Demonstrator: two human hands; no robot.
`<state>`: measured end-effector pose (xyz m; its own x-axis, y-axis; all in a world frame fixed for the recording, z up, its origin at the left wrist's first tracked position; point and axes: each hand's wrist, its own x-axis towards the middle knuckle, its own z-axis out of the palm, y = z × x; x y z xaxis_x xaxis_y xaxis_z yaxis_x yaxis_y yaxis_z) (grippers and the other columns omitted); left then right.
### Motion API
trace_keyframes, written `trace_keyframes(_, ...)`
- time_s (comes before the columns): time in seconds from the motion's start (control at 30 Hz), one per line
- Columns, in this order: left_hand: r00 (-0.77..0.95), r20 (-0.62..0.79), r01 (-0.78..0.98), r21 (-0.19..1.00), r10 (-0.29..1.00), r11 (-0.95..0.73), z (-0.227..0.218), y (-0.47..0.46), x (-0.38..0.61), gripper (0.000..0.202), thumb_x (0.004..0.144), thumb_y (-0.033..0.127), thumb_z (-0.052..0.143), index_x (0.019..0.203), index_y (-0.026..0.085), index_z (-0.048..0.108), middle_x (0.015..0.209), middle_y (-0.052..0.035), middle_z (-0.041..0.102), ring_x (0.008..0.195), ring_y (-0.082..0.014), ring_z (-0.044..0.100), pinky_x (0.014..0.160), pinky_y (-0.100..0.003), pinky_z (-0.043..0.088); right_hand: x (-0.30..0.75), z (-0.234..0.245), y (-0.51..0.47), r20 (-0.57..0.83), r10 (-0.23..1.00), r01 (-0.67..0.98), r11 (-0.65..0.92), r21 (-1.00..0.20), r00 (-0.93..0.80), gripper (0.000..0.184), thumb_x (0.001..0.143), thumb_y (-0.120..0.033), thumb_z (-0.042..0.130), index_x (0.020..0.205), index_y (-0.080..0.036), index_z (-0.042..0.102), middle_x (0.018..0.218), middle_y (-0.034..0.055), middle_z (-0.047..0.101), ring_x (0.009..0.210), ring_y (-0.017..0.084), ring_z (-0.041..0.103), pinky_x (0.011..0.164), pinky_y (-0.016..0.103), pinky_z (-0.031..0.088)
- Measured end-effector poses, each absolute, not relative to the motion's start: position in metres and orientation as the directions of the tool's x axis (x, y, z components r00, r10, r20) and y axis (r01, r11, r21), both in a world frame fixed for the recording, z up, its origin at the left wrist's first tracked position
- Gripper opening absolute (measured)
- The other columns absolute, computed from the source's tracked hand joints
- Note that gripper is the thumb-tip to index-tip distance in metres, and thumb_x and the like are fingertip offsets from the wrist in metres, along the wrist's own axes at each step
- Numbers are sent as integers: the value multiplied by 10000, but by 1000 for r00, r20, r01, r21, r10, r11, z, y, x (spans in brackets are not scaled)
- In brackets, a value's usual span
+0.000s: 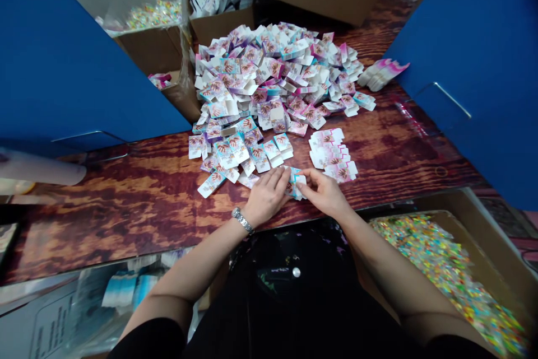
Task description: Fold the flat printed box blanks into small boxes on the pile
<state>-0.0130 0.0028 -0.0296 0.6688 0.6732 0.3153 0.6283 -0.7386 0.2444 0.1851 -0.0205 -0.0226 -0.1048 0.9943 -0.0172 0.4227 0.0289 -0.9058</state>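
Note:
My left hand (265, 196), with a silver watch on its wrist, and my right hand (323, 192) meet at the near edge of the wooden table (126, 196). Both are closed on a small pink, white and blue printed card (296, 184) held between their fingertips. A big heap of the same printed cards (269, 79) spreads over the table just beyond my hands. A neat fanned stack of cards (332, 154) lies right of the heap, close to my right hand.
Blue partitions (63, 68) stand at left and right. Cardboard boxes (227, 20) sit behind the heap. A box of small colourful wrapped pieces (445, 269) is at lower right. A second small stack of cards (380, 73) lies at the far right.

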Motion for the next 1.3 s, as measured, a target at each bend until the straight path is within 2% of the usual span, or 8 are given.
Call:
trace_keyframes(0.33, 649, 360, 591, 316, 671, -742, -28, -1, -9, 441, 875, 242, 527, 1275, 73, 453, 1182, -196, 615, 1086, -287, 600, 920, -415, 510, 183, -13, -17, 2, 996, 528, 50, -848, -91, 194, 823, -314, 618, 990, -221, 585, 761, -21, 643, 630, 138, 610, 605, 255, 491)
trace_keyframes(0.47, 499, 334, 620, 507, 800, -599, -30, -3, -9, 469, 871, 294, 560, 1291, 134, 425, 1027, -116, 669, 847, -209, 663, 744, -319, 545, 179, -12, -25, 275, 961, 535, 240, -810, -14, 284, 869, -334, 598, 1123, -217, 546, 989, 59, 662, 824, 183, 658, 736, 318, 549)
trace_keyframes(0.57, 429, 296, 596, 618, 853, -514, -26, -5, -7, 575, 867, 337, 591, 1361, 178, 344, 1123, -102, 639, 802, -160, 663, 705, -264, 532, 176, -13, -31, 514, 853, 625, 449, -639, -87, 184, 879, -243, 588, 1060, -211, 605, 1181, 116, 611, 1089, 233, 607, 940, 388, 507)
trace_keyframes(0.63, 424, 297, 558, 659, 855, -505, -23, -6, -7, 550, 867, 317, 596, 1348, 204, 353, 1172, -88, 615, 820, -141, 660, 714, -241, 524, 173, -13, -34, 539, 830, 639, 495, -589, -145, 194, 903, -207, 546, 1080, -205, 626, 1258, 133, 573, 1165, 242, 570, 993, 404, 480)
trace_keyframes(0.8, 470, 332, 520, 644, 818, -561, -24, -6, -8, 370, 874, 281, 571, 1213, 213, 441, 1046, -45, 643, 868, -155, 655, 750, -260, 519, 170, -8, -38, 388, 904, 545, 420, -725, -179, 214, 937, -251, 489, 1087, -226, 638, 1260, 103, 584, 1155, 235, 578, 974, 402, 496)
trace_keyframes(0.97, 560, 310, 550, 554, 768, -625, -26, -4, -9, 315, 914, 348, 525, 1183, 205, 445, 991, -51, 640, 829, -161, 649, 692, -262, 510, 169, -7, -32, 94, 994, 271, 77, -960, 52, 287, 942, -394, 470, 1152, -233, 579, 980, 54, 671, 855, 188, 653, 753, 324, 563)
trace_keyframes(1.13, 572, 299, 584, 505, 764, -635, -22, -6, -9, 307, 920, 325, 500, 1189, 191, 434, 966, -58, 637, 823, -169, 638, 680, -266, 500, 166, -12, -22, -46, 999, 52, -45, -998, -7, 243, 844, -396, 630, 1003, -213, 644, 907, 28, 687, 816, 174, 653, 745, 305, 555)
trace_keyframes(1.3, 525, 299, 616, 513, 797, -598, -24, -9, -8, 402, 901, 329, 511, 1243, 160, 385, 918, -65, 644, 757, -176, 647, 636, -266, 497, 165, -12, -22, -25, 1000, 116, -26, -993, 16, 232, 818, -369, 664, 973, -198, 650, 892, 37, 697, 811, 177, 660, 746, 315, 556)
